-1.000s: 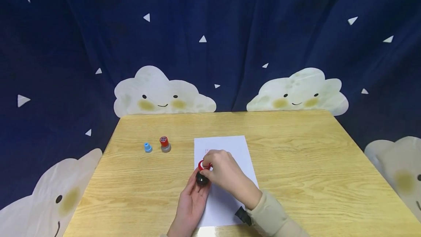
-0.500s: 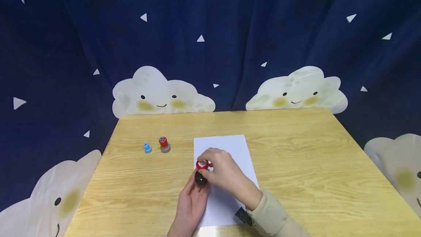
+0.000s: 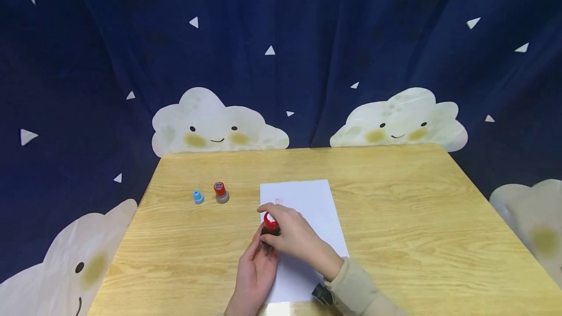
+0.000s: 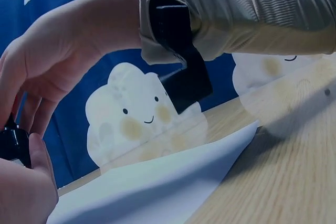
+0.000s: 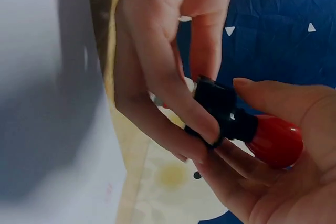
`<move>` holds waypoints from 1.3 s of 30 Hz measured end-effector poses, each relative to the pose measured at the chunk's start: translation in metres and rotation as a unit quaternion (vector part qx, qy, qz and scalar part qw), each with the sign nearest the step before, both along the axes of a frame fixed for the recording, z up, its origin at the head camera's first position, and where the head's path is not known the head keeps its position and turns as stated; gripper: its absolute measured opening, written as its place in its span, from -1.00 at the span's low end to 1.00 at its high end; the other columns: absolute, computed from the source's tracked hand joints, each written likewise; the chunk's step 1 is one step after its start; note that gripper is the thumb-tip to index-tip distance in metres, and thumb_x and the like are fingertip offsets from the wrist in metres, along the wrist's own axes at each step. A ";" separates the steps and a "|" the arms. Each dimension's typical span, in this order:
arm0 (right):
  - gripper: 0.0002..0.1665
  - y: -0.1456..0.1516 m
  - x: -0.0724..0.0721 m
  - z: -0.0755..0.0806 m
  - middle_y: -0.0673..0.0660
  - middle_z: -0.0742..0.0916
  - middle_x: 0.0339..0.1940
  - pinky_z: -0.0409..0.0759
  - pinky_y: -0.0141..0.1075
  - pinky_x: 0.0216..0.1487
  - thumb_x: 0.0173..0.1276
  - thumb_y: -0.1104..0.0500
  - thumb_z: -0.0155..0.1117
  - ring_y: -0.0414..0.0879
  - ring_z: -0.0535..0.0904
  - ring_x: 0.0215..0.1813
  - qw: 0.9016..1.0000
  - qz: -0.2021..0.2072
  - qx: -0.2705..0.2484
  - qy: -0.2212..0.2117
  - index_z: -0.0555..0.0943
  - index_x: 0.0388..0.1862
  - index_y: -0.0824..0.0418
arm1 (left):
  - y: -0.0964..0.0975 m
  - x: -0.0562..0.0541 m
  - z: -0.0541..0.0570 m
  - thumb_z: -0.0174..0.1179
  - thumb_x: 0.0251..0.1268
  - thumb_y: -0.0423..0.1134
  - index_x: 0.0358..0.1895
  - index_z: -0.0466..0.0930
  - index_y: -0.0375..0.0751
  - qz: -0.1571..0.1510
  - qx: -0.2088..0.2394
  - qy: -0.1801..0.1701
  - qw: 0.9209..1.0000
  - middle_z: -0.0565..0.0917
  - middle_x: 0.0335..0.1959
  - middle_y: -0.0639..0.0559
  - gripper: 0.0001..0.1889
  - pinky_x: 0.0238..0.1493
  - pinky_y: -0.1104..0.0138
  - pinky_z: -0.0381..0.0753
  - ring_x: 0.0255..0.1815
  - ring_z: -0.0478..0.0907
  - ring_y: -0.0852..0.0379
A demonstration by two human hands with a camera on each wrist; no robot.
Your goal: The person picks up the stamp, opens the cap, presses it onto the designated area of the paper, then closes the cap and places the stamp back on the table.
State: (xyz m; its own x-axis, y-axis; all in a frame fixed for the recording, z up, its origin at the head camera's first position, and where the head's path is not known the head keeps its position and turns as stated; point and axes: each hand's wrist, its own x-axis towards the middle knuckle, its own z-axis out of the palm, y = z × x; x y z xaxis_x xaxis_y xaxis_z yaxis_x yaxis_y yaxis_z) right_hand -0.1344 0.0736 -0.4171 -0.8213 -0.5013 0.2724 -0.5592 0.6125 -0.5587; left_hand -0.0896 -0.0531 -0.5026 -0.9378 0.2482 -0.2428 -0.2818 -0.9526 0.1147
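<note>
A stamp (image 3: 270, 222) with a round red knob and a black base is between both hands, over the left part of a white sheet of paper (image 3: 303, 199). My left hand (image 3: 256, 277) comes from below, its fingers and thumb pinching the black base (image 5: 212, 98), as the right wrist view shows. From above, my right hand (image 3: 294, 233) curls around the stamp with thumb and fingers at the black part. The red knob (image 5: 275, 141) lies within its palm. In the left wrist view, my hands hide most of the stamp. Small red print (image 3: 278, 201) marks the paper beside my right fingers.
Left of the paper, a red and grey stamp (image 3: 221, 193) and a small light-blue cone-shaped piece (image 3: 198, 197) stand on the wooden table (image 3: 417, 218). A black strap (image 4: 181, 51) hangs at the right sleeve. Behind the table is a dark blue curtain (image 3: 246, 28) with clouds.
My right hand has shifted its grip from the red knob down toward the black base, its index finger lifting past the knob. My left hand stays in place; the head view shifts slightly.
</note>
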 end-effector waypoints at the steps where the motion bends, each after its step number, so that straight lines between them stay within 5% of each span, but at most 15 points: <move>1: -0.39 0.000 0.000 -0.001 0.08 0.75 0.01 0.68 -0.11 -0.02 0.09 0.24 0.55 -0.03 0.67 -0.03 1.000 -0.002 0.001 0.001 0.58 0.15 0.18 | 0.000 0.000 0.000 -0.28 0.66 -0.26 0.19 0.48 -0.22 0.001 0.002 0.001 1.000 0.40 0.30 -0.11 -0.66 0.51 0.32 0.22 0.27 0.46 0.07; 14: -0.54 0.000 0.000 0.001 0.06 0.77 -0.28 0.70 -0.23 -0.15 0.03 0.31 0.57 -0.07 0.68 -0.21 1.000 -0.018 -0.004 -0.019 0.64 -0.06 0.14 | 0.001 0.003 -0.001 -0.34 0.66 -0.28 0.39 0.15 -0.27 -0.010 -0.004 0.046 0.999 0.56 0.18 -0.10 -0.63 0.55 0.30 0.12 0.21 0.53 0.08; 21: -0.60 0.001 0.002 0.001 0.05 0.75 -0.32 0.70 -0.26 -0.19 0.05 0.30 0.57 -0.07 0.68 -0.24 0.999 -0.024 0.001 -0.028 0.62 -0.13 0.14 | 0.003 0.003 -0.001 -0.26 0.65 -0.27 0.41 0.13 -0.28 -0.010 -0.021 0.035 0.999 0.53 0.21 -0.10 -0.61 0.53 0.32 0.15 0.24 0.51 0.11; 27: -0.62 0.001 0.005 0.001 0.07 0.75 -0.31 0.71 -0.27 -0.21 0.07 0.31 0.55 -0.07 0.68 -0.24 0.999 -0.029 0.006 -0.037 0.61 -0.14 0.16 | 0.004 0.004 -0.001 -0.23 0.65 -0.25 0.53 -0.11 -0.29 -0.011 -0.027 0.031 0.999 0.50 0.23 -0.09 -0.47 0.54 0.31 0.15 0.25 0.49 0.12; 34: -0.53 0.001 0.008 0.004 0.09 0.75 -0.24 0.70 -0.25 -0.21 0.05 0.31 0.57 -0.06 0.68 -0.22 0.999 -0.034 0.013 -0.031 0.59 -0.06 0.19 | 0.005 0.007 0.001 -0.17 0.63 -0.25 0.21 0.41 -0.26 -0.010 -0.034 0.038 0.999 0.52 0.21 -0.07 -0.71 0.51 0.34 0.20 0.25 0.48 0.14; 39: -0.24 0.001 0.011 0.004 0.08 0.75 -0.12 0.70 -0.18 -0.16 -0.12 0.33 0.63 -0.03 0.67 -0.15 0.999 -0.021 0.035 -0.007 0.52 0.12 0.16 | 0.005 0.007 0.004 -0.20 0.64 -0.27 0.23 0.39 -0.28 -0.008 -0.015 0.055 0.998 0.58 0.18 -0.06 -0.70 0.52 0.35 0.18 0.23 0.51 0.15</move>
